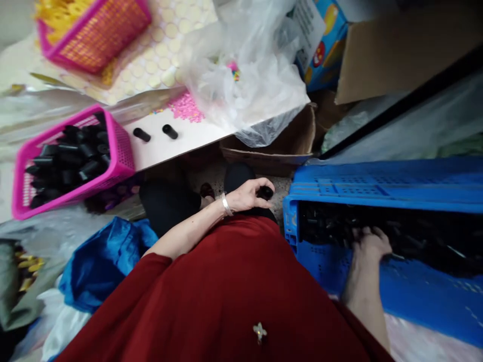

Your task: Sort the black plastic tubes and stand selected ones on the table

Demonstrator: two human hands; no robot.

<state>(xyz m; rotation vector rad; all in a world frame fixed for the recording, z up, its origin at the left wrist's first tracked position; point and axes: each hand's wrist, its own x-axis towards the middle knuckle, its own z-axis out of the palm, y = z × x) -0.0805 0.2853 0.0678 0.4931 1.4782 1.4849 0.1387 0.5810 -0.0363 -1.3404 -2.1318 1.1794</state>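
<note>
Lying in the curled left hand [246,195] is a black piece [266,192].

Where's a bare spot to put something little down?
On the white table, there's a bare patch between the black tubes and the plastic bag, in front of the pink beads. A smaller gap separates the two tubes. It's crowded in the pink basket beside them, and in the blue crate, where the right hand is among black pieces.
</note>
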